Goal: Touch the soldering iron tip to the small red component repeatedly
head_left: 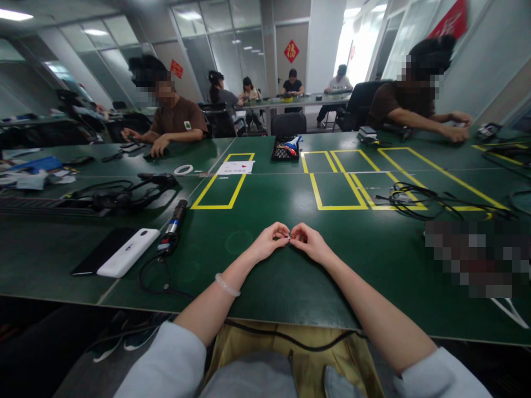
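Note:
My left hand (271, 239) and my right hand (307, 241) meet above the green table (265, 287), in front of my body. Fingertips of both hands are pinched around one tiny part (289, 237), which looks greyish. It is too small and too covered by the fingers for me to name. A pale bracelet (228, 285) circles my left wrist.
Left of my hands lie a white power bank (128, 253), a black phone-like slab (103, 251) and a cylindrical tool (174, 224) with a cord. Ahead are yellow tape outlines (342, 208), a black tray (284, 149) and cables (431, 200). Two people work across the table.

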A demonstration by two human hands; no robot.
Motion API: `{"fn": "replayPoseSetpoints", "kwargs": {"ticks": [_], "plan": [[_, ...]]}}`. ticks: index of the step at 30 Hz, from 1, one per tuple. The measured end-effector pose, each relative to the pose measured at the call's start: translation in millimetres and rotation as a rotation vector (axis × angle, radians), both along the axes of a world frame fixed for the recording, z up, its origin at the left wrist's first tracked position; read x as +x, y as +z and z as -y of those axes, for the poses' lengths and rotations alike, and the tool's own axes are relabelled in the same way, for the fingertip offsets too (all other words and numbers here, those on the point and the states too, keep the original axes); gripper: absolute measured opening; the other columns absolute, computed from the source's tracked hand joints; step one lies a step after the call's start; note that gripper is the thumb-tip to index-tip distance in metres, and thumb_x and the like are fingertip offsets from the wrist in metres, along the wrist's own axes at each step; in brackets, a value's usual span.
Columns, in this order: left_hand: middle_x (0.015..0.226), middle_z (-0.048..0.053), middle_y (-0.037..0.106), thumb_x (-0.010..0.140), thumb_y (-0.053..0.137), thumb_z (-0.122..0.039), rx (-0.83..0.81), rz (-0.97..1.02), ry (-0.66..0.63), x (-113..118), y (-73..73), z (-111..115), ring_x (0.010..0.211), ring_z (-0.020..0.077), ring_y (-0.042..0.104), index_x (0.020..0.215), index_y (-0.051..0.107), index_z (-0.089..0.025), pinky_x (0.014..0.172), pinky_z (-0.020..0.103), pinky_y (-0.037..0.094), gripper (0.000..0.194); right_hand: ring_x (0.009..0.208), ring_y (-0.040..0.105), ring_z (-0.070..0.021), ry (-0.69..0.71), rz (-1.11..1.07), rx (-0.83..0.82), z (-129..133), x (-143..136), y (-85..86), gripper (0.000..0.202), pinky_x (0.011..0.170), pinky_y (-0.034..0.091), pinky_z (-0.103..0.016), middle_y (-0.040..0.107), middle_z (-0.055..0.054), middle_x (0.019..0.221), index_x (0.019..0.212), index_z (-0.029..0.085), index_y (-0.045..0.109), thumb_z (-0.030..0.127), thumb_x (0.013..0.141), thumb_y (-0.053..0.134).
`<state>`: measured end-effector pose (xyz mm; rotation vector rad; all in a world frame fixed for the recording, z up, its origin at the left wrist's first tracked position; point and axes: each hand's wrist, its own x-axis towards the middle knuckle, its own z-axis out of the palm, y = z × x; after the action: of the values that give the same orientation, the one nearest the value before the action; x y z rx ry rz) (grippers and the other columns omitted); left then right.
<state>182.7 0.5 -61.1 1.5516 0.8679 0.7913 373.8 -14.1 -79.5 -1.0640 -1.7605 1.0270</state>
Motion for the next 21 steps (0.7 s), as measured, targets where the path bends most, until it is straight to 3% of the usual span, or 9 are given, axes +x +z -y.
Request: {"fn": "replayPoseSetpoints", "kwargs": {"ticks": [6, 11, 15, 18, 21], "plan": [[0.094, 0.005, 0.06, 0.075, 0.068, -0.029, 0.056, -0.053, 0.023, 0, -4.1, -1, 0.082, 0.0124, 0.058, 0.1, 0.055, -0.015, 0.071, 0.026, 0.047, 0.031, 0.066, 0.055, -0.0125, 0.02, 0.028, -0.011, 0, 1, 2.0, 0.019, 0.061, 0.043, -0.025, 0.062, -0.001, 0.077, 0.09, 0.017, 0.061, 0.03, 0.078, 0.065], [0.098, 0.007, 0.062, 0.079, 0.063, -0.036, 0.144, -0.232, 0.037, -15, 13.2, 2, 0.086, 0.0149, 0.06, 0.109, 0.057, -0.016, 0.081, 0.032, 0.048, 0.037, 0.063, 0.052, -0.0118, 0.037, 0.026, -0.021, -2, 3, 1.0, 0.017, 0.06, 0.042, -0.024, 0.061, 0.001, 0.073, 0.09, 0.017, 0.062, 0.029, 0.078, 0.064], [0.113, 0.009, 0.06, 0.084, 0.052, -0.045, 0.359, -0.589, 0.192, -70, 34.8, 2, 0.104, 0.0208, 0.057, 0.116, 0.057, -0.02, 0.094, 0.038, 0.044, 0.04, 0.062, 0.049, -0.0111, 0.045, 0.017, -0.026, -2, 4, 2.1, 0.016, 0.059, 0.04, -0.023, 0.059, 0.001, 0.072, 0.09, 0.017, 0.062, 0.028, 0.079, 0.063], [0.129, 0.013, 0.052, 0.085, 0.047, -0.047, 0.521, -1.02, 0.505, -134, 42.4, 4, 0.12, 0.0301, 0.047, 0.124, 0.054, -0.019, 0.102, 0.046, 0.036, 0.049, 0.061, 0.048, -0.0111, 0.048, 0.021, -0.03, -1, 3, 3.3, 0.014, 0.059, 0.04, -0.023, 0.057, 0.002, 0.07, 0.089, 0.017, 0.063, 0.027, 0.079, 0.063], [0.14, 0.022, 0.04, 0.084, 0.046, -0.047, 0.518, -1.319, 0.816, -194, 40.8, 11, 0.127, 0.0386, 0.039, 0.136, 0.042, -0.01, 0.102, 0.052, 0.034, 0.064, 0.061, 0.048, -0.0112, 0.053, 0.024, -0.039, -1, 2, 2.9, 0.014, 0.059, 0.039, -0.023, 0.056, 0.002, 0.069, 0.089, 0.016, 0.063, 0.027, 0.079, 0.062]]}}
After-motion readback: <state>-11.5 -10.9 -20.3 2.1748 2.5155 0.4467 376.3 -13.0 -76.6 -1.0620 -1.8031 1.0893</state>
